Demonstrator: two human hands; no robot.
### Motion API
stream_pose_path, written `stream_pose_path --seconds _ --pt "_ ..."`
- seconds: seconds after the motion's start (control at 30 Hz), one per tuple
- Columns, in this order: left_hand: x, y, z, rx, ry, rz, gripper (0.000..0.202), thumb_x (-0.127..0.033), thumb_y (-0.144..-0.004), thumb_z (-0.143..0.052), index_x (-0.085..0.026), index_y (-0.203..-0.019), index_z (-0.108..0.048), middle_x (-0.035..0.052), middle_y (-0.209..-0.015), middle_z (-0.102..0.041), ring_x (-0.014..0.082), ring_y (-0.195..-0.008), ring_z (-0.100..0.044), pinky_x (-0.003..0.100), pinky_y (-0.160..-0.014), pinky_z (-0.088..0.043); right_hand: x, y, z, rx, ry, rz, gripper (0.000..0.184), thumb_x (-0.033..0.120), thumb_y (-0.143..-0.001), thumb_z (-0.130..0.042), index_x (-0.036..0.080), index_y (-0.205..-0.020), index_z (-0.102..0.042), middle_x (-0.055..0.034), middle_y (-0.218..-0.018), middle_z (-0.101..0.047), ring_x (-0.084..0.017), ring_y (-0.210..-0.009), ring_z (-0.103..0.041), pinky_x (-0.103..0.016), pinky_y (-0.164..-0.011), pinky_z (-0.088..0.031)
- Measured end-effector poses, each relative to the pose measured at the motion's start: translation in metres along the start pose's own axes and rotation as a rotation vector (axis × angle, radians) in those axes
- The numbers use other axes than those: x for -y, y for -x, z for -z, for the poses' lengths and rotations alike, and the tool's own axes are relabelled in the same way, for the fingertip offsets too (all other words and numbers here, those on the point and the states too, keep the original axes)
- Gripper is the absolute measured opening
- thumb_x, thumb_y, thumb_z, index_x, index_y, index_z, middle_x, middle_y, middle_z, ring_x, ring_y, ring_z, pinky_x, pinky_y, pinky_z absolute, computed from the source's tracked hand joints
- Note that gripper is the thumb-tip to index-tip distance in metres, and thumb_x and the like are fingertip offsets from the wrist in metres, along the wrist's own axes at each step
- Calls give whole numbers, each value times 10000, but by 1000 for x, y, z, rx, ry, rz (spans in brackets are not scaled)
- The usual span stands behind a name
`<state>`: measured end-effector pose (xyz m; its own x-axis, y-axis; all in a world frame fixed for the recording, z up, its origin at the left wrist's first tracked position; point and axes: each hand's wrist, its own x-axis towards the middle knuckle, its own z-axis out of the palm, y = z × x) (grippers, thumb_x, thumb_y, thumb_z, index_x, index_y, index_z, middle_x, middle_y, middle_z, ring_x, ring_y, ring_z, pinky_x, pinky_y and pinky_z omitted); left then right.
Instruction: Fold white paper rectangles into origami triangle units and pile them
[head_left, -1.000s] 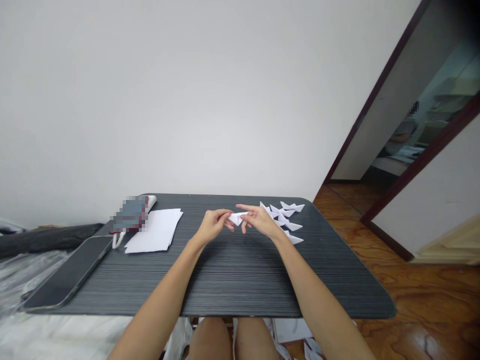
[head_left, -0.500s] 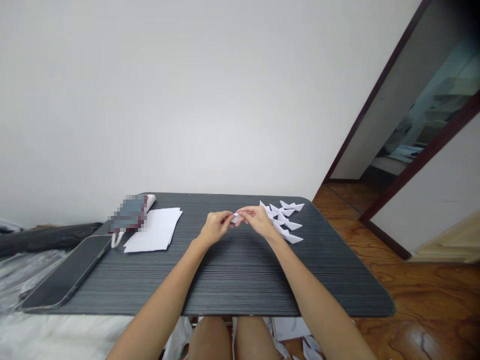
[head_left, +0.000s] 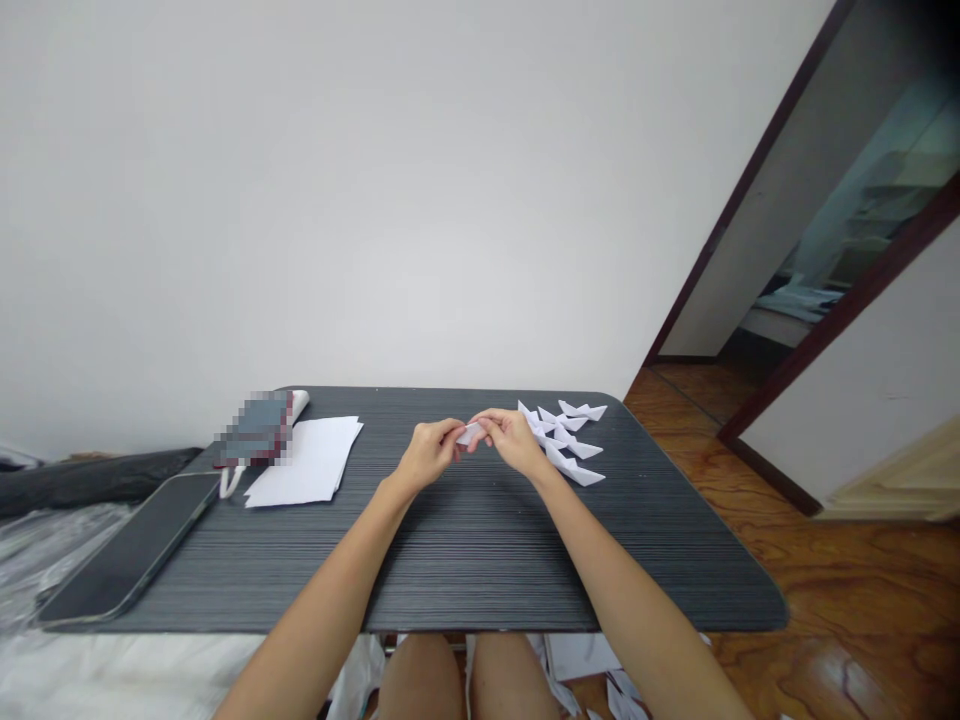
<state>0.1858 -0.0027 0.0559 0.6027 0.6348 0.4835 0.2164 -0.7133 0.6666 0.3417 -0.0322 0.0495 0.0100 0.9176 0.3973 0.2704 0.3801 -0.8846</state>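
Between my two hands is a small piece of folded white paper (head_left: 470,434), held above the dark table. My left hand (head_left: 431,450) pinches its left end between thumb and fingers. On the other side, my right hand (head_left: 510,438) grips the right end, its fingers covering part of the folds. Just right of my right hand, several white paper boats (head_left: 576,472) lie close together on the table. A stack of white paper sheets (head_left: 304,470) rests to the left of my left hand.
The dark striped table (head_left: 480,560) stands against a white wall. On its left lie a phone (head_left: 131,550) and a blurred-out object (head_left: 259,430) with a white strap, overlapping the sheets. Paper scraps (head_left: 624,695) lie on the floor below, and a doorway opens at right.
The folded paper has tilted slightly and shows a longer face between my fingers. Both hands stay in nearly the same place, pinching it.
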Motion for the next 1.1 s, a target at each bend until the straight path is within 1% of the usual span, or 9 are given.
stream_pose_path --seconds 0.1,0.23,0.3,0.47,0.53,0.67,0.8,0.87,1.1 --pt "11 0 -3 52 157 16 289 -261 -813 -344 -129 -984 -536 66 -748 -636 130 -613 -614 226 -573 -472 -4 -2 4 -88 -33 5 239 324 -764 -435 135 -749 -580 -28 -508 -603 -109 -455 -490 -240 -496 -372" --pt "12 0 0 64 209 102 294 -304 -801 -386 -107 -922 -567 58 -637 -621 152 -562 -620 263 -562 -499 -2 -3 5 -103 -121 20 193 304 -752 -450 135 -755 -544 1 -511 -549 -101 -495 -500 -238 -533 -383" --pt "7 -1 2 86 299 180 319 -337 -790 -412 -85 -883 -584 83 -668 -632 170 -588 -626 282 -564 -508 2 -1 3 -97 -151 15 153 283 -720 -497 147 -789 -519 8 -584 -537 -93 -534 -498 -228 -540 -386" --pt "-1 -4 5 110 585 321 541 -315 -723 -536 -47 -1176 -409 132 -823 -651 218 -731 -628 366 -662 -509 10 3 -7 -27 -218 28 335 214 -659 -556 188 -966 -424 15 -720 -501 -81 -597 -485 -205 -547 -391" --pt "1 -5 3 120 609 319 557 -305 -704 -562 -34 -1169 -420 133 -839 -653 227 -780 -618 385 -715 -495 10 3 -11 0 -235 47 392 195 -660 -550 202 -1017 -388 20 -737 -485 -72 -587 -466 -197 -539 -388" --pt "7 -4 -3 84 555 257 463 -326 -703 -556 -49 -1072 -524 118 -912 -642 225 -820 -608 383 -781 -472 5 2 -13 13 -217 70 449 173 -685 -513 218 -1102 -351 16 -769 -468 -76 -618 -456 -205 -566 -399" --pt "5 -3 -7 21 434 173 418 -335 -732 -510 -104 -1080 -533 82 -988 -620 211 -840 -604 358 -785 -472 1 1 -10 -17 -78 114 478 150 -706 -487 209 -1163 -362 -6 -815 -485 -110 -759 -468 -253 -690 -410" --pt "3 -1 -7 7 325 114 402 -321 -759 -473 -134 -1113 -512 66 -991 -621 197 -831 -607 338 -775 -474 0 2 -9 -25 -22 121 519 146 -712 -477 217 -1205 -330 -19 -864 -486 -116 -773 -465 -259 -685 -417" --pt "2 1 -9 2 -74 -39 369 -224 -816 -365 -152 -1167 -451 51 -802 -652 134 -678 -614 237 -664 -469 -4 2 -18 -104 86 171 567 106 -707 -435 231 -1241 -292 -58 -1025 -430 -122 -817 -468 -250 -663 -443"
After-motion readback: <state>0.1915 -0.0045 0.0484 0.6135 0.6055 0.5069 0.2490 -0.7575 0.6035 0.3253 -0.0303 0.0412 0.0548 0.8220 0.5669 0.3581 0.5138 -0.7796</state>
